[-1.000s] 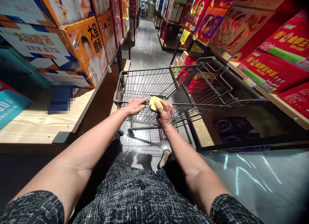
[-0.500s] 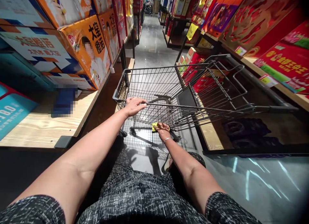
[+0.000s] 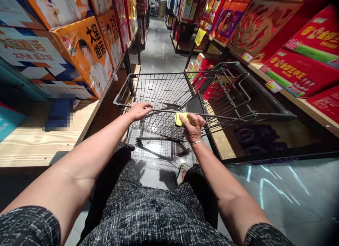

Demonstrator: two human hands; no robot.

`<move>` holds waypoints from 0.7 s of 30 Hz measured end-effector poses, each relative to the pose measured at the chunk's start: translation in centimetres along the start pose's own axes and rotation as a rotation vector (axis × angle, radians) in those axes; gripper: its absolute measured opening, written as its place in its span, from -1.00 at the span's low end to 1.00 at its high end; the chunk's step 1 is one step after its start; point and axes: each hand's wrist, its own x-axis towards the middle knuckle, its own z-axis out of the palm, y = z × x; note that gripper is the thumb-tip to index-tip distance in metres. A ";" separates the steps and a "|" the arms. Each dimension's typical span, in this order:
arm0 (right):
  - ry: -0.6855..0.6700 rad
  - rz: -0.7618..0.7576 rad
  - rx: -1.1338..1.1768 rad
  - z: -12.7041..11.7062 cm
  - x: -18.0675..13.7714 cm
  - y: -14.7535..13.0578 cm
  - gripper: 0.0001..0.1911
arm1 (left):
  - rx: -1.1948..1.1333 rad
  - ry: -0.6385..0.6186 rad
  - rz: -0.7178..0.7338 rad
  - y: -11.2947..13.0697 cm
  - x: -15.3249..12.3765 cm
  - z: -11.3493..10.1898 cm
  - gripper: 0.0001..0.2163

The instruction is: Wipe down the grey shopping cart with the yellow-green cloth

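A dark grey wire shopping cart [image 3: 164, 73] stands sideways in front of me, its handle end toward the right. My left hand [image 3: 140, 111] grips the near top rail close to the cart's left corner, thumb and fingers over the bar. A folded yellow cloth [image 3: 180, 119] is held in my right hand [image 3: 193, 126], between thumb and fingers. That hand is at the near side of the cart, just below the top rail. The cloth covers part of the wire there, so whether it presses on the rail cannot be told.
Orange drink cartons [image 3: 84, 55] are stacked on the left wooden shelf [image 3: 71, 133]; a blurred dark blue item [image 3: 59, 112] lies near its edge. Red gift boxes [image 3: 288, 75] line the right shelf. A shiny floor aisle [image 3: 156, 45] runs ahead between them.
My right hand has risen with the yellow cloth from low on the cart to near the top rail. My left hand remains on the rail. The view has shifted slightly.
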 end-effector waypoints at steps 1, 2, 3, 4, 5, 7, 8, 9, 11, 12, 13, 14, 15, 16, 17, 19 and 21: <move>-0.031 -0.004 0.009 0.8 -0.3 -0.4 -0.52 | -0.018 -0.003 0.046 0.7 0.0 0.3 -0.64; -0.069 -0.012 0.018 1.8 -0.7 -0.8 -0.52 | -0.029 -0.009 0.092 1.4 -0.1 0.7 -0.61; -0.115 -0.023 0.025 2.9 -1.3 -1.3 -0.52 | -0.028 -0.022 0.127 2.1 -0.1 1.2 -0.60; -0.170 -0.041 0.031 4.1 -1.9 -1.8 -0.53 | -0.011 -0.026 0.142 2.6 -0.2 1.7 -0.60; -0.233 -0.068 0.037 5.2 -2.6 -2.3 -0.55 | 0.009 -0.021 0.147 3.0 -0.2 2.1 -0.61; -0.363 -0.140 0.056 7.0 -3.9 -3.3 -0.59 | 0.047 -0.001 0.146 3.3 -0.3 2.7 -0.64; -0.413 -0.176 0.069 7.8 -4.5 -3.7 -0.62 | 0.056 0.006 0.150 3.4 -0.4 2.9 -0.65; -0.448 -0.208 0.083 8.3 -5.0 -4.1 -0.65 | 0.061 0.005 0.157 3.3 -0.4 2.9 -0.65; -0.481 -0.250 0.106 9.0 -5.4 -4.8 -0.70 | 0.072 -0.006 0.169 3.1 -0.4 2.9 -0.66; -0.478 -0.259 0.111 9.0 -5.4 -5.1 -0.71 | 0.080 -0.014 0.174 3.0 -0.4 2.8 -0.67; -0.464 -0.262 0.111 8.8 -5.2 -5.2 -0.70 | 0.091 -0.022 0.179 2.8 -0.4 2.7 -0.66; -0.446 -0.261 0.108 8.4 -4.8 -5.2 -0.68 | 0.103 -0.029 0.183 2.7 -0.4 2.7 -0.62; -0.421 -0.257 0.103 7.7 -4.3 -5.0 -0.65 | 0.113 -0.034 0.189 2.7 -0.4 2.6 -0.58; -0.382 -0.246 0.096 6.6 -3.6 -4.5 -0.62 | 0.121 -0.038 0.194 2.6 -0.4 2.5 -0.53; -0.326 -0.225 0.084 5.3 -2.8 -3.8 -0.60 | 0.124 -0.041 0.195 2.6 -0.5 2.5 -0.49; -0.169 -0.141 0.040 2.1 -1.1 -1.5 -0.58 | 0.120 -0.048 0.194 2.6 -0.6 2.3 -0.45; 0.028 -0.004 -0.029 -1.3 0.4 1.4 -0.56 | 0.114 -0.058 0.193 2.6 -0.8 2.2 -0.42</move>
